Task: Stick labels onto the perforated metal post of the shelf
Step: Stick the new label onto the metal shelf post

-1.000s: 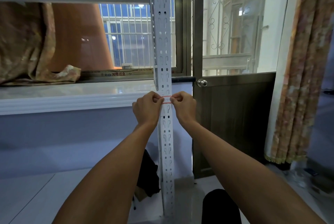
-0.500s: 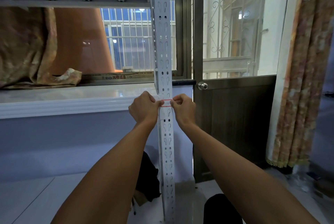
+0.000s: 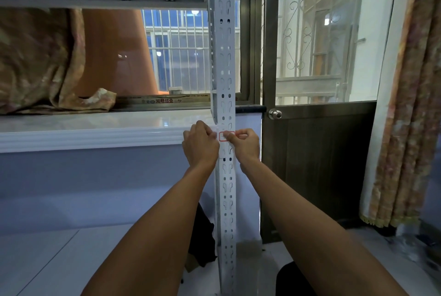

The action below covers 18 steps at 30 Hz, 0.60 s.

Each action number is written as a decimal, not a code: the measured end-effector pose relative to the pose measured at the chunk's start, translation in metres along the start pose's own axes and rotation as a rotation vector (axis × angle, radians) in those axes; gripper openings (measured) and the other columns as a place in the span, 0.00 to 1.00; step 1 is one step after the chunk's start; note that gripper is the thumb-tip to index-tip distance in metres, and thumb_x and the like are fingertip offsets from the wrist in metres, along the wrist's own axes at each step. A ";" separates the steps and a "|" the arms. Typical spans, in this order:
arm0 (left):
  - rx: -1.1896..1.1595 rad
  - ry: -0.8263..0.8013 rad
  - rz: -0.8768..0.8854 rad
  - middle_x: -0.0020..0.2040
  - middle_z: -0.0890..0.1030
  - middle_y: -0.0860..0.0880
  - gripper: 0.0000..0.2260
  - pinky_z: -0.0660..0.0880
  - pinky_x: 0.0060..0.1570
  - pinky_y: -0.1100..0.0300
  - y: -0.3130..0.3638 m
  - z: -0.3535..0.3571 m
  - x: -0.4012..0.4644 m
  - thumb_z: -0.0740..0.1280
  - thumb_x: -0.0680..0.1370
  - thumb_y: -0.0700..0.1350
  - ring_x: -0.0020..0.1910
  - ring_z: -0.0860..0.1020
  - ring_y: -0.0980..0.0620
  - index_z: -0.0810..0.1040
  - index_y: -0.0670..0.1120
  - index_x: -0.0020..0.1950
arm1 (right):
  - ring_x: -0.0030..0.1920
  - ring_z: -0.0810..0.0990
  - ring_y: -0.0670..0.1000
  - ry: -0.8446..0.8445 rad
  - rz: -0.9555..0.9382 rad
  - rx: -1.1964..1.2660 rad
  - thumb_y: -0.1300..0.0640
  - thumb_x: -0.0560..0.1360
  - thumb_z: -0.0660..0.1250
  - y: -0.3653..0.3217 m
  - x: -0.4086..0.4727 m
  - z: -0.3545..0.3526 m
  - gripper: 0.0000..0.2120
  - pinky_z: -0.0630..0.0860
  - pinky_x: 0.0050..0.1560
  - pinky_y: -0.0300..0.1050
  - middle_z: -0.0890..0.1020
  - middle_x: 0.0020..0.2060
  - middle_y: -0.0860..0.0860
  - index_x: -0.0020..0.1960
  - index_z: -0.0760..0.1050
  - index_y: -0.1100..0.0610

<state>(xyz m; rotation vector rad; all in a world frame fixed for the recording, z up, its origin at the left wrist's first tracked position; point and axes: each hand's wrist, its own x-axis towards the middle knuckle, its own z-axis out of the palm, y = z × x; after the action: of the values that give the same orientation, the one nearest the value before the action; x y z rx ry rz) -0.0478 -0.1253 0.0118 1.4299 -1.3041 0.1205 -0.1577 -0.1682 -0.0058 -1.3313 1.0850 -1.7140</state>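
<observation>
left hand (image 3: 200, 145) curled, fingertips pinching left edge of label (image 3: 226, 136) | right hand (image 3: 247, 144) pinching right edge | red-bordered label flat across front of perforated post (image 3: 225, 62), level with white ledge (image 3: 95, 133)

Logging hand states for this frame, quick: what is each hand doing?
Left hand: fingers curled, pinching the label against the post.
Right hand: pinching the same label's right end.
</observation>
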 end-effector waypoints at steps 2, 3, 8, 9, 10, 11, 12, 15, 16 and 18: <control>-0.038 -0.036 0.020 0.45 0.77 0.51 0.11 0.71 0.51 0.52 -0.004 0.001 0.001 0.72 0.77 0.52 0.51 0.72 0.49 0.73 0.48 0.47 | 0.47 0.85 0.53 -0.033 -0.019 0.000 0.49 0.70 0.78 0.001 0.000 -0.004 0.17 0.83 0.51 0.53 0.84 0.46 0.53 0.51 0.74 0.56; -0.048 -0.052 0.041 0.45 0.76 0.52 0.14 0.69 0.51 0.53 -0.007 0.002 0.001 0.73 0.75 0.56 0.50 0.70 0.50 0.72 0.49 0.47 | 0.47 0.84 0.53 -0.049 -0.033 0.012 0.49 0.71 0.77 0.002 0.001 -0.006 0.17 0.83 0.50 0.51 0.84 0.46 0.53 0.51 0.74 0.56; -0.053 0.026 0.059 0.43 0.75 0.54 0.19 0.68 0.49 0.55 -0.011 0.010 -0.002 0.77 0.70 0.58 0.47 0.70 0.51 0.70 0.51 0.46 | 0.45 0.85 0.54 0.017 -0.077 0.036 0.49 0.76 0.73 0.017 -0.004 0.003 0.10 0.83 0.50 0.54 0.85 0.44 0.53 0.48 0.74 0.52; -0.044 0.043 0.048 0.44 0.75 0.53 0.19 0.66 0.49 0.55 -0.010 0.011 -0.002 0.77 0.71 0.58 0.47 0.70 0.51 0.70 0.51 0.46 | 0.46 0.85 0.54 0.009 -0.068 0.063 0.49 0.75 0.73 0.017 -0.004 0.002 0.10 0.83 0.50 0.53 0.85 0.45 0.53 0.48 0.74 0.53; -0.036 0.054 0.039 0.44 0.75 0.53 0.19 0.64 0.48 0.56 -0.009 0.013 -0.003 0.77 0.71 0.57 0.48 0.69 0.51 0.69 0.51 0.46 | 0.47 0.86 0.54 -0.017 -0.059 0.087 0.49 0.75 0.74 0.017 -0.004 0.000 0.11 0.83 0.50 0.52 0.85 0.45 0.53 0.49 0.75 0.54; -0.029 0.061 0.034 0.45 0.74 0.53 0.19 0.63 0.48 0.56 -0.008 0.015 -0.003 0.77 0.72 0.55 0.48 0.69 0.50 0.68 0.51 0.46 | 0.48 0.86 0.55 -0.053 -0.057 0.105 0.50 0.75 0.74 0.016 -0.003 -0.004 0.12 0.83 0.50 0.51 0.85 0.46 0.54 0.51 0.75 0.56; -0.024 0.063 0.032 0.45 0.74 0.53 0.18 0.62 0.48 0.56 -0.007 0.016 -0.003 0.77 0.72 0.54 0.48 0.69 0.50 0.67 0.51 0.46 | 0.48 0.86 0.55 -0.090 -0.060 0.113 0.51 0.75 0.74 0.016 -0.002 -0.008 0.13 0.83 0.51 0.51 0.85 0.47 0.54 0.52 0.75 0.57; -0.017 0.059 0.011 0.47 0.73 0.53 0.17 0.61 0.50 0.56 -0.002 0.016 -0.004 0.76 0.72 0.50 0.50 0.69 0.49 0.67 0.50 0.47 | 0.48 0.86 0.54 -0.125 -0.066 0.049 0.51 0.75 0.74 0.016 0.002 -0.011 0.14 0.83 0.53 0.54 0.85 0.48 0.54 0.53 0.74 0.57; -0.014 0.055 0.000 0.48 0.73 0.53 0.17 0.61 0.50 0.56 -0.001 0.016 -0.004 0.75 0.73 0.50 0.51 0.69 0.49 0.67 0.50 0.47 | 0.48 0.86 0.54 -0.119 -0.061 0.028 0.50 0.74 0.74 0.015 0.003 -0.010 0.14 0.83 0.53 0.55 0.85 0.47 0.54 0.52 0.74 0.56; 0.001 0.049 -0.007 0.48 0.73 0.52 0.16 0.61 0.50 0.56 0.001 0.015 -0.005 0.75 0.73 0.48 0.51 0.68 0.49 0.67 0.50 0.48 | 0.48 0.86 0.54 -0.108 -0.047 0.016 0.49 0.74 0.75 0.014 0.006 -0.008 0.14 0.82 0.54 0.58 0.85 0.47 0.54 0.51 0.74 0.55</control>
<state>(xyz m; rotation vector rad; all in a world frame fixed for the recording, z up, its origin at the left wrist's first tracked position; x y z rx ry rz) -0.0592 -0.1335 0.0040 1.4245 -1.2593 0.1506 -0.1667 -0.1777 -0.0172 -1.4327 0.9845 -1.6612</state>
